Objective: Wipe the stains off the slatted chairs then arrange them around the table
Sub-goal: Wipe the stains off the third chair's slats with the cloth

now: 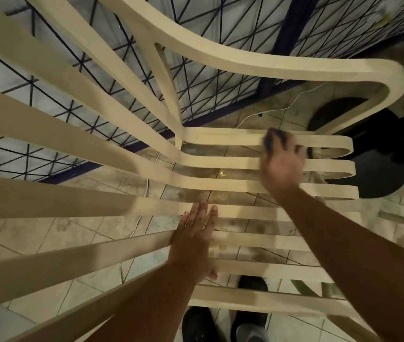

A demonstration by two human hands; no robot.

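Chair (220, 186) is right under me. Left hand (193, 240) lies flat on the seat's near slats, fingers straight, gripping nothing. Right hand (282, 164) is out near the seat's front edge, fingers bunched on a dark blue cloth (270, 137) that pokes out on its far side and presses on the slat. Bit blurry tho.
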